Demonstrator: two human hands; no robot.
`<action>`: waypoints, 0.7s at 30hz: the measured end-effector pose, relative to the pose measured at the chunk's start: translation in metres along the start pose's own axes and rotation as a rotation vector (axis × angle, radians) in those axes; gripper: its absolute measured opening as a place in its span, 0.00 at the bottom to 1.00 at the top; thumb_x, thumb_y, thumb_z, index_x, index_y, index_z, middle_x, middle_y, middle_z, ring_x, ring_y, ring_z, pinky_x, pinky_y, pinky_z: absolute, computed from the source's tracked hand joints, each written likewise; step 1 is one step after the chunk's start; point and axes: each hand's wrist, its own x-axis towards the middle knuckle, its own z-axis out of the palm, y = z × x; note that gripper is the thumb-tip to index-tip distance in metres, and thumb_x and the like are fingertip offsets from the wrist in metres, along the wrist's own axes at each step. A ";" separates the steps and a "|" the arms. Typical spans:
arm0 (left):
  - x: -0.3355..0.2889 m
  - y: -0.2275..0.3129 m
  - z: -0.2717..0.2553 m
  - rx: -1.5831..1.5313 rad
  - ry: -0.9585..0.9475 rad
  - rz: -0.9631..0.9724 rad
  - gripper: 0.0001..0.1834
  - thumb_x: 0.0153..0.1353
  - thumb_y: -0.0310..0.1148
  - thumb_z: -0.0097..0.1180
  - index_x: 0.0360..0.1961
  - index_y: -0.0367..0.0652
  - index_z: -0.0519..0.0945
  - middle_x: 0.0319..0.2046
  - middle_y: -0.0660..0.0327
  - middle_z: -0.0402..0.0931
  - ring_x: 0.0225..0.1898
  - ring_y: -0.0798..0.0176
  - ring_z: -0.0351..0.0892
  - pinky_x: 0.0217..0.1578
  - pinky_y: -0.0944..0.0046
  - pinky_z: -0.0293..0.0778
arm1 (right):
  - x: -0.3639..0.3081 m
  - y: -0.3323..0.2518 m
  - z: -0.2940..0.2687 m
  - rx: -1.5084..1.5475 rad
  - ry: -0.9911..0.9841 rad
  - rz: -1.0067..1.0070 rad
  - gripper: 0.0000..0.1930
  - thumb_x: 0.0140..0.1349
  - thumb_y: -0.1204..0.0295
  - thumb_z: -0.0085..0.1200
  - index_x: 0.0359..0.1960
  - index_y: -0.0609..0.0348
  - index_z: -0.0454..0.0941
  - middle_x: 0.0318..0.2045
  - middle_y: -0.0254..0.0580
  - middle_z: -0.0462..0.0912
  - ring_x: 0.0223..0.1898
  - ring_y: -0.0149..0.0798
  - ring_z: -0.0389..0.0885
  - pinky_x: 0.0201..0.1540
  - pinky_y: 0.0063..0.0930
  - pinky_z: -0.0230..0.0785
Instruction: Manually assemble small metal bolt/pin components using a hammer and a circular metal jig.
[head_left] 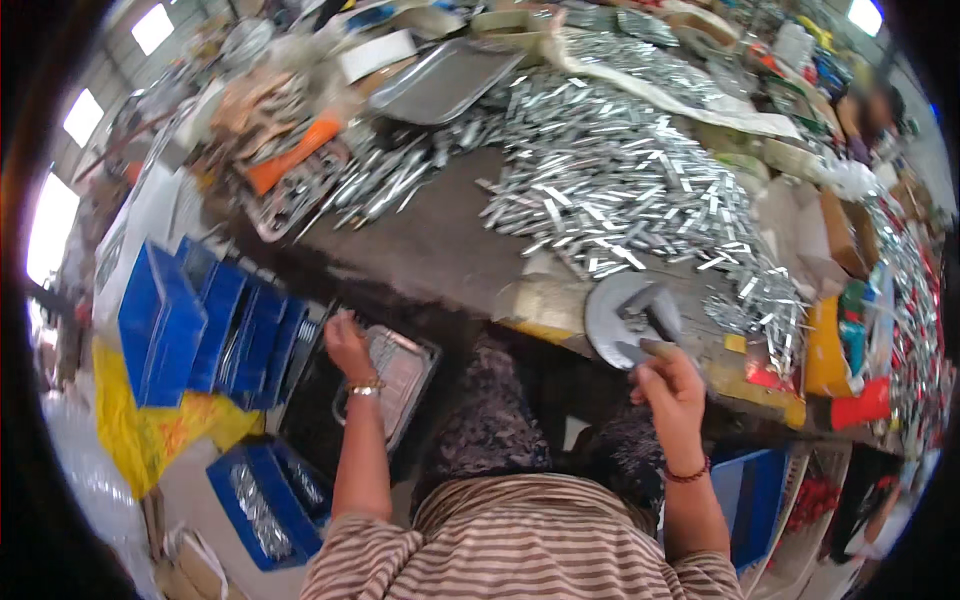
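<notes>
Two bare hands out over the work, well apart. Right hand (pixel 672 382), right of centre, is at the lower edge of a round grey disc (pixel 602 315); thumb and forefinger look pinched on a thin grey piece (pixel 631 352), slightly blurred. A dark block (pixel 661 312) sits on the disc

Left hand (pixel 347 345), left of centre, is by the upper left corner of a tray (pixel 425 372) with flat shiny stuff in it. Fingers bunched, grip narrow, can't tell if it holds anything

State of play: most metal pieces (pixel 620 175) are loose, one big heap from upper centre to right of the table (pixel 430 240). Smaller share sorted off: shiny pieces lie together in a blue box (pixel 282 500), lower left, and some show between the upright blue bins (pixel 160 330), far left. My read: far more left than done, tray contents too blurred to count. Second metal tray (pixel 450 82) at upper centre, nothing visible in it
</notes>
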 end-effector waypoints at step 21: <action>-0.069 0.278 0.165 0.485 -0.910 0.996 0.14 0.52 0.32 0.70 0.39 0.45 0.81 0.40 0.59 0.77 0.48 0.49 0.77 0.46 0.51 0.75 | -0.044 -0.024 -0.038 -0.444 -0.044 -0.469 0.11 0.64 0.73 0.63 0.48 0.57 0.85 0.39 0.47 0.87 0.37 0.52 0.86 0.39 0.39 0.78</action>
